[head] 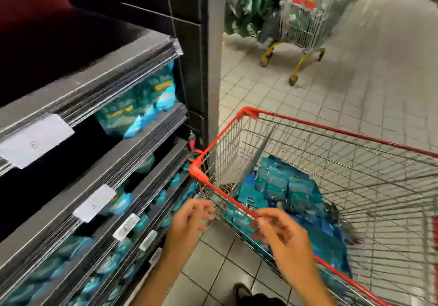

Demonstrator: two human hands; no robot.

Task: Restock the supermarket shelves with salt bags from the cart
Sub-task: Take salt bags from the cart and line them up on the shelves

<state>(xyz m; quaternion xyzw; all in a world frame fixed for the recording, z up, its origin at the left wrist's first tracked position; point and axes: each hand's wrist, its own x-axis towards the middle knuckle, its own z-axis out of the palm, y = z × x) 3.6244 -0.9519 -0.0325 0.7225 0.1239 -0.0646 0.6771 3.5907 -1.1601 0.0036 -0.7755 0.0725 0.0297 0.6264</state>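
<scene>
A wire cart (308, 125) with a red rim stands on the right, holding a heap of teal salt bags (289, 192) at its bottom. Grey shelves (99, 161) on the left carry more teal salt bags (139, 106), with a dark gap on the upper shelf's left part. My left hand (189, 220) hovers between the shelves and the cart's near corner, fingers apart and holding nothing. My right hand (282, 237) is over the cart's near red rim, fingers loosely spread, also holding nothing. The picture is blurred by motion.
A grey pillar (215, 45) rises just behind the cart's left corner. A second cart (305, 16) with yellow legs stands farther down the tiled aisle. White price labels (35, 140) hang on the shelf edges. My dark shoe (241, 291) shows at the bottom.
</scene>
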